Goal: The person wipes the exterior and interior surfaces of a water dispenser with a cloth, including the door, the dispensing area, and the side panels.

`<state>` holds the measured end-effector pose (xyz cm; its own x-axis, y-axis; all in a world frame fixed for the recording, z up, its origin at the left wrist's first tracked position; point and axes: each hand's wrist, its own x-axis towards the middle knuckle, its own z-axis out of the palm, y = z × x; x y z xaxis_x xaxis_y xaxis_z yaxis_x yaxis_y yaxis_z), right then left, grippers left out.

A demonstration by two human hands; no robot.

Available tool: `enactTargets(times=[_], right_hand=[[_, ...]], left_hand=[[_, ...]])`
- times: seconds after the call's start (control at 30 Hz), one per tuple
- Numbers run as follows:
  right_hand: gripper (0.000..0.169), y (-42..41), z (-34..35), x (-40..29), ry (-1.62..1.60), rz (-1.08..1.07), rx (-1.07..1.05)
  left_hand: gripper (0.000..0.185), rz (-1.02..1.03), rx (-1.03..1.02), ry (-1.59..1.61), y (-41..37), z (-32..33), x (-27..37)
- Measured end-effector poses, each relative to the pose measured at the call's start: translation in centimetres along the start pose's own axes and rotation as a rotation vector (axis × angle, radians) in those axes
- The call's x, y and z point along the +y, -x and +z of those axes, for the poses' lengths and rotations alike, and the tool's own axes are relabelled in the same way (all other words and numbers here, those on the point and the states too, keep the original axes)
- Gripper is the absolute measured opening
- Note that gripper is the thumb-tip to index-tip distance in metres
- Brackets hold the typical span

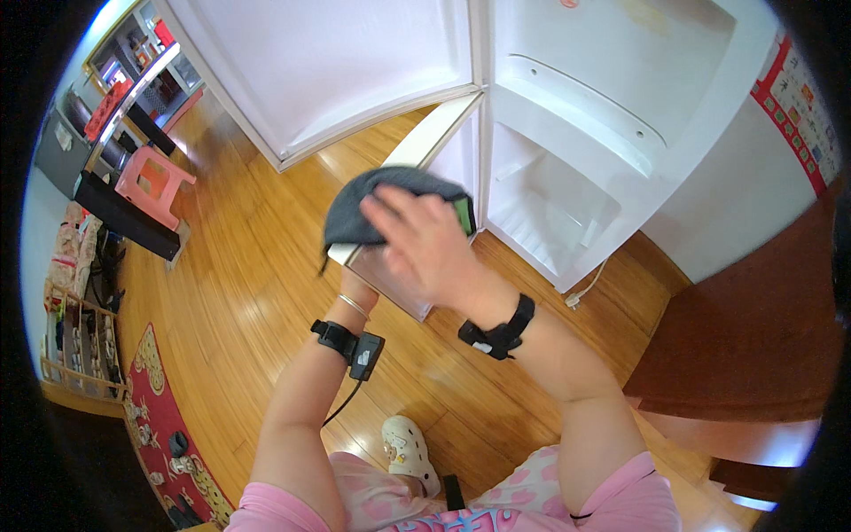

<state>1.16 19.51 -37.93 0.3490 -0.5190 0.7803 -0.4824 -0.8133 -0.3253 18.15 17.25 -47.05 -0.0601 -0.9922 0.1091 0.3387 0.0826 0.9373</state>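
Observation:
A dark grey cloth [392, 193] with a green patch on its right end is draped over the top edge of the lower refrigerator door [435, 126]. My right hand [429, 246], blurred, lies over the cloth with its fingers extended and somewhat apart. Part of my left hand [359, 289] shows below the door's near corner; its fingers are hidden behind the door and cloth. Both wrists wear black straps, and the left one carries a small black box [365, 356] with a cable.
The upper refrigerator door [332, 66] stands open too, beside the white cabinet interior [552, 186]. A power plug [573, 301] lies on the wooden floor [266, 266]. Brown furniture [731, 346] stands at right. A pink stool [153, 186], shoe rack [83, 339] and red mat [166, 412] are at left.

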Motion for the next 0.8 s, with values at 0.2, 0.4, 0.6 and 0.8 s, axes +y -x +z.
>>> enactTargets(times=[0.2, 0.4, 0.6, 0.8], right_hand=[[0.042, -2.2, 3.6, 0.1, 0.023, 0.097, 0.038], [0.053, -3.9, 5.3, 7.2, 0.075, 0.32, 0.251], [0.066, -4.7, 5.9, 11.5, 0.133, 0.433, 0.465], [0.064, -1.0, 6.8, 13.3, 0.3, 0.505, 0.31]], left_hand=[[0.055, -0.09, 0.224, 0.246, -2.0, -5.6, -1.3], [0.071, -0.214, 0.376, -0.047, -0.9, -5.5, -1.0], [0.06, -0.205, 0.325, -0.099, -2.1, -6.8, -1.5], [0.07, 0.198, 0.277, -0.273, -1.4, -8.4, -5.9]])
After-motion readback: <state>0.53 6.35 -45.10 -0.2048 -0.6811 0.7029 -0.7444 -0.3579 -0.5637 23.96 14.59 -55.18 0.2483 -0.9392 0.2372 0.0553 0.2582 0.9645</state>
